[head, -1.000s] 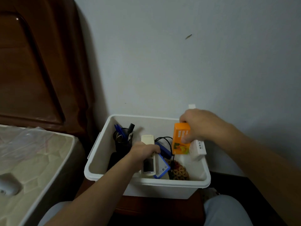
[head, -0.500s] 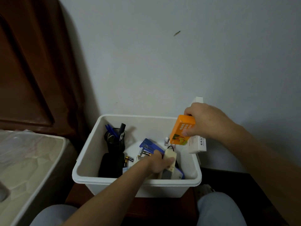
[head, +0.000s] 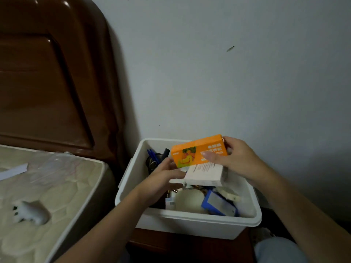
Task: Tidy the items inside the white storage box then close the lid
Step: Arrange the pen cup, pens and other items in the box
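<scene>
White plastic, the storage box sat lidless right of the bed, its pens, blue case and oddments unsorted. Left hand steadied and right hand gripped an orange carton stacked on a white one above it. Tidying looked midway; no lid showed.

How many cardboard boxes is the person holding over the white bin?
2. An orange box on top, pinched by the right hand, and a white box directly beneath it, which the left hand touches. More could lie hidden under them in the white storage box.
</scene>
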Tool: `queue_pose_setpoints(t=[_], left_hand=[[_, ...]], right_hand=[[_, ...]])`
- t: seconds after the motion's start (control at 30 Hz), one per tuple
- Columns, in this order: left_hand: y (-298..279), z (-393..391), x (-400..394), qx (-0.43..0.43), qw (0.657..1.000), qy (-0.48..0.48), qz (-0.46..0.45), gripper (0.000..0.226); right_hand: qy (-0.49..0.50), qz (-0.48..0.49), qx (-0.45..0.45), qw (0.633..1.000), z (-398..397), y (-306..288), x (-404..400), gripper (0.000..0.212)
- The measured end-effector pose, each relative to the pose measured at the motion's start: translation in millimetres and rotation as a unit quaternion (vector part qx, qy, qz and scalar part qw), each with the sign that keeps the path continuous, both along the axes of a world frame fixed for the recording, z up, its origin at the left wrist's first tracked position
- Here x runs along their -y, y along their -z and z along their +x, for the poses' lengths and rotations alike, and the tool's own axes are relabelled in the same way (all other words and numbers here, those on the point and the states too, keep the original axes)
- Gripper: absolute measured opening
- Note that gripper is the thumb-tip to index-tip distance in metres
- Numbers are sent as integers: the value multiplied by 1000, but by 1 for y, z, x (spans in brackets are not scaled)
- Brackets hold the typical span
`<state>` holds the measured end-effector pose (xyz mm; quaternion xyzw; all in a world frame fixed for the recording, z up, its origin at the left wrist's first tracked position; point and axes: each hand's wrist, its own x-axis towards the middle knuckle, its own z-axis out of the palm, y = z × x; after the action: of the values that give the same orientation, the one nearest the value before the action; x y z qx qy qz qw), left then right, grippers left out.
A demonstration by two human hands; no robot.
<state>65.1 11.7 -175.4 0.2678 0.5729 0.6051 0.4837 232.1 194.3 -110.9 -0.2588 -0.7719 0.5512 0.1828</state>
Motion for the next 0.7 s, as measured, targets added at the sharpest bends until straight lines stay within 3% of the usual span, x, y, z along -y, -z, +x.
queue_pose_setpoints(t=[0.1,0.23,0.4,0.53,0.63,0.7], left_hand=[[1,-11,24,43,997,-26,61,52],[12,-14,41,4,997,-63,52,48],[22,-10,38,-67,965,-252,38,38],[30,-8,34,-131,915,-381,35,25],[31,-9,33,-130,905,-403,34,29],[32,-10,33,-121,901,-416,34,33]], right_hand=[[-24,-134,-25,990,-15,30,27,53],[-21,-191,-32,981,-31,63,58,59],[32,-193,-68,978,-38,88,75,49],[56,-163,-63,983,-37,95,72,75],[82,-128,-29,988,-36,99,67,98],[111,-135,-26,984,-37,102,64,101]])
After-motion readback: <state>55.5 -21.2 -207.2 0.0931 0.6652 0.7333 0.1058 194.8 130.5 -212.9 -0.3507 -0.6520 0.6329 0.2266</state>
